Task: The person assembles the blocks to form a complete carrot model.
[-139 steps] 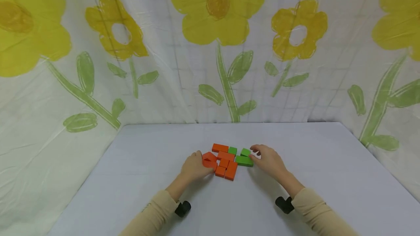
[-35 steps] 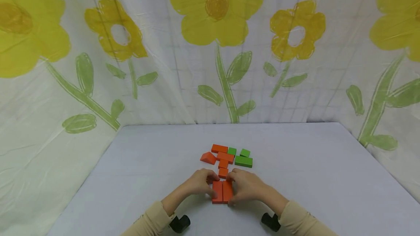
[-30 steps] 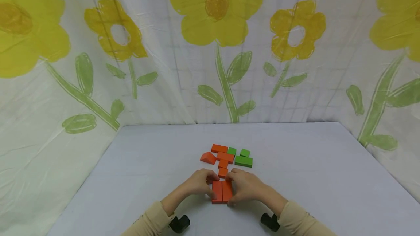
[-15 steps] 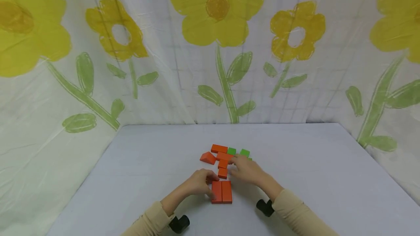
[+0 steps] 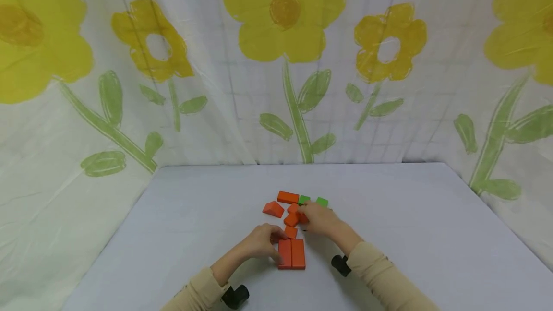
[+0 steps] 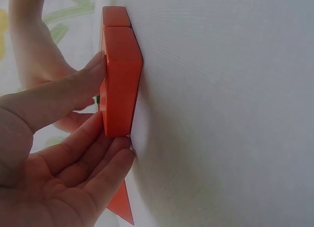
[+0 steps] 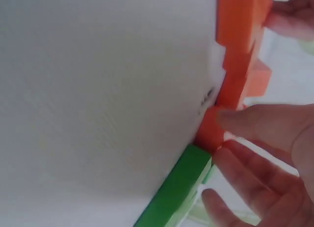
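Note:
My left hand (image 5: 260, 243) grips the left of two orange-red rectangular blocks, thumb at its near end and fingers at its far end; in the left wrist view this block (image 6: 122, 94) lies flat on the table. The right rectangular block (image 5: 298, 254) lies flush beside it. Farther back, my right hand (image 5: 321, 221) pinches an orange block (image 7: 211, 129) between thumb and fingers, partly covering it in the head view. A small orange block (image 5: 291, 219) lies tilted by those fingertips. Another small one (image 5: 291, 232) sits at the far end of the pair.
An orange triangular block (image 5: 273, 209) lies left of the cluster. Behind are an orange rectangular block (image 5: 288, 197) and small green blocks (image 5: 321, 201). A longer green block (image 7: 176, 188) is mostly hidden under my right hand in the head view. A flowered curtain (image 5: 207, 124) hangs behind the white table.
Two rectangular blocks came toward me and stand side by side. My right hand then left them, moved away to the orange block behind and turned it; the small blocks shifted. The left hand stayed.

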A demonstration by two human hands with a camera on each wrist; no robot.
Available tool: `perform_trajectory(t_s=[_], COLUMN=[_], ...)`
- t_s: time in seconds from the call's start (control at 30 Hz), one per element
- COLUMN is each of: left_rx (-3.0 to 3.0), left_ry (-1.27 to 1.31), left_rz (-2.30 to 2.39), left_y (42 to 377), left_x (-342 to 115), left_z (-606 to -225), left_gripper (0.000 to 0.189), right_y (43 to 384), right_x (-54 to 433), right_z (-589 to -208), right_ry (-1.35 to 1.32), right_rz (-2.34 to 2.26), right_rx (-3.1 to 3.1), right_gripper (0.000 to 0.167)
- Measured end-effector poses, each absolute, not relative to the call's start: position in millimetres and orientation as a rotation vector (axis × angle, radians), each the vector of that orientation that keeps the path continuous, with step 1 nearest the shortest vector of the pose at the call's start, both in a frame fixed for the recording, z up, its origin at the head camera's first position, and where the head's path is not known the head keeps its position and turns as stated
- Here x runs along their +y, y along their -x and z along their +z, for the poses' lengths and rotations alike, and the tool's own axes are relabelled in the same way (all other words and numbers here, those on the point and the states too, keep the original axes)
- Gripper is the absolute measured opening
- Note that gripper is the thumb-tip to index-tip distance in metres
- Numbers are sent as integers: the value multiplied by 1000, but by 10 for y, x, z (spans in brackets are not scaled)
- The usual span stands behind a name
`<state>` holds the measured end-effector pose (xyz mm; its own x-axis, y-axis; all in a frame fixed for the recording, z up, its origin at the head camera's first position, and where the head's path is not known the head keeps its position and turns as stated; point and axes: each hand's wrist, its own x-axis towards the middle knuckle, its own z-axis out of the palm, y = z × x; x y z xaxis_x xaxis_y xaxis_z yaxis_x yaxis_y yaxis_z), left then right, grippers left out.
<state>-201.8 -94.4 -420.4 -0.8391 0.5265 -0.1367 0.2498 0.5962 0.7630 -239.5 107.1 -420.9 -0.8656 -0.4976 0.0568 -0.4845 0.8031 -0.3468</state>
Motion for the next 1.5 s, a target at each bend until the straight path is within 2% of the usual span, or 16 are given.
perform_trajectory(t_s=[0.23, 0.47, 0.73, 0.97, 1.13, 1.5], left_rx=[2467, 2467, 2468, 2463, 2463, 2459], left_ry=[-616, -631, -583, -594, -627, -647], left_rz=[1117, 1104, 1132, 1128, 1126, 1119], left_y=[2031, 2056, 2016, 2022, 2039, 2026], left_x=[-950, -967, -943, -941, -950, -952], left_z=[-4201, -4256, -4207, -4210, -4225, -4211], left_gripper=[41, 42, 41, 41, 41, 42], right_y=[2516, 2610, 2664, 2669, 2589, 2148], right_x=[1081, 1035, 984, 1066, 1184, 1381], right_z=[-4132, -4083, -4082, -4043, -3974, -4062], right_ry=[975, 896, 905, 880, 864, 904], right_rz=[-403, -291, -220, -255, -369, -237], right_rx=[2928, 2843, 2893, 2946, 2950, 2918], right_gripper=[48, 51, 47, 55, 54, 48])
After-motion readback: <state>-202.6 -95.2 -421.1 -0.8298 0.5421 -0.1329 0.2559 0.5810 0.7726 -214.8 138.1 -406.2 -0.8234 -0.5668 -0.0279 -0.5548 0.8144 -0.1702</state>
